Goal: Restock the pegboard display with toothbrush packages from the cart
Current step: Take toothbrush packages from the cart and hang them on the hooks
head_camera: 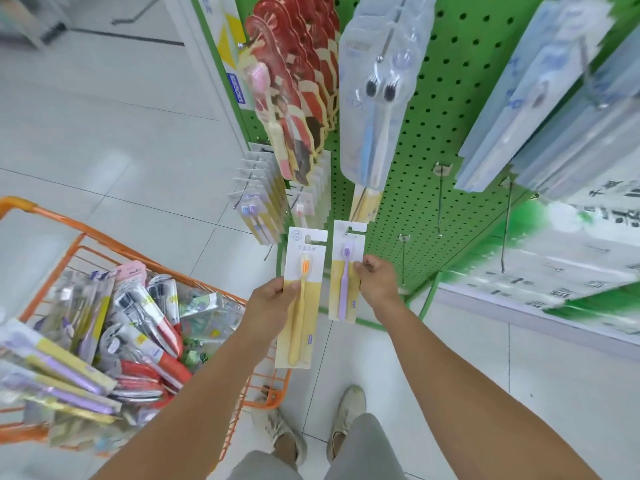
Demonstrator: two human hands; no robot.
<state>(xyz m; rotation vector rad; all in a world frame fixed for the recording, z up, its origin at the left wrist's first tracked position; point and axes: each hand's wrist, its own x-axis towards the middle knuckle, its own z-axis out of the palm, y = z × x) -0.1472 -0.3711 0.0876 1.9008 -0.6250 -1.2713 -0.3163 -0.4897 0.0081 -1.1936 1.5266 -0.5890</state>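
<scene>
My left hand (273,299) grips a yellow toothbrush package (302,327) by its left edge, held upright in front of the green pegboard (433,133). My right hand (375,282) pinches the right edge of a purple toothbrush package (344,289), whose top hang hole sits at the tip of a metal peg (348,231). The orange cart (104,244) at lower left is full of several mixed toothbrush packages (114,327).
Red, clear and blue toothbrush packs hang on upper pegs. Smaller packs (256,202) hang at the board's left edge. Bare metal pegs (440,199) stick out to the right of my hands. A white and green printed panel (554,258) lies right. My shoes stand on the tiled floor.
</scene>
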